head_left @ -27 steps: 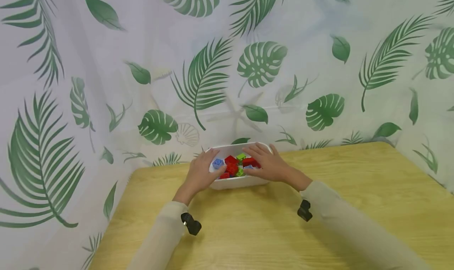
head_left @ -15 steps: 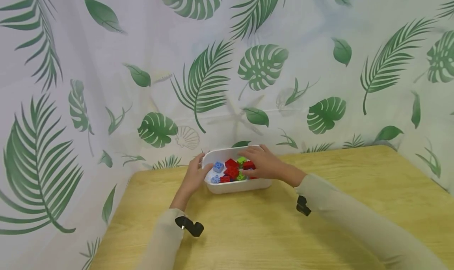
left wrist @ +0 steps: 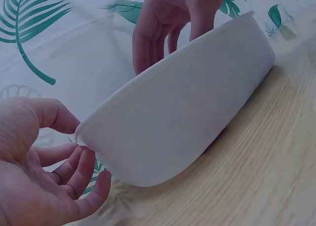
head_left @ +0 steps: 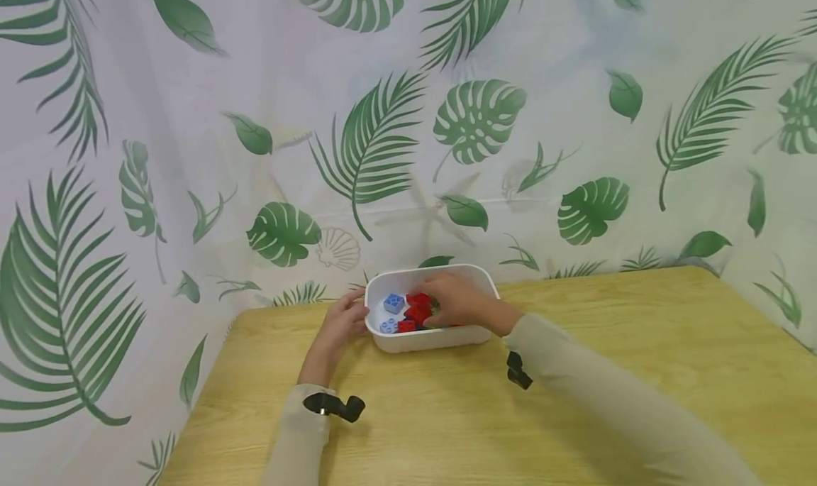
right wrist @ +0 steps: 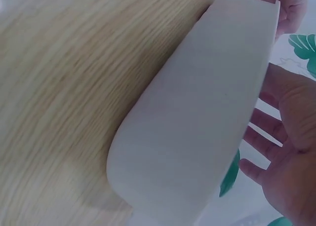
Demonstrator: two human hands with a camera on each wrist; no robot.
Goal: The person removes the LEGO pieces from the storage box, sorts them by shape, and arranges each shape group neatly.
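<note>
A white plastic box stands on the table against the patterned cloth, with toy building bricks inside. Among them are a light blue brick, a paler blue brick and several red bricks. My left hand holds the box's left end at the rim, with bent fingers under the edge in the left wrist view. My right hand reaches down into the box over its right half, covering bricks there. Its fingers look spread and fairly straight in the right wrist view; the box wall hides the tips.
A wooden table spreads in front of the box and to both sides. Directly behind its back edge hangs a white cloth printed with green leaves. A black wrist camera sits on the left sleeve, another black camera on the right.
My right hand has moved left and deeper into the box, over the bricks. The left hand has drawn back from above the box to its left end, uncovering blue bricks.
</note>
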